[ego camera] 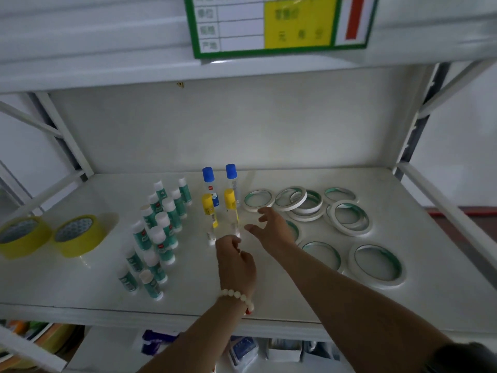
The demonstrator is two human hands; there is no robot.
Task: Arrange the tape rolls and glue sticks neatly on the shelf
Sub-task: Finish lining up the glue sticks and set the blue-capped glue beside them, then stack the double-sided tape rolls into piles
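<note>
Bottles (208, 205) are standing just beyond left hand (235, 262), grip impossible to tell; right hand (271, 227), grip released, is hovering beside them; nudges may topple them.

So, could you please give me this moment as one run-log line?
left hand at glue bottles, grip unclear | right hand open above thin tape rolls | rolls scattered

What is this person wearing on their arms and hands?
No gloves on the left hand or right hand. A bracelet of round cream-white beads with a red one circles the left wrist. Forearms uncovered; a dark sleeve shows at the right elbow.
</note>
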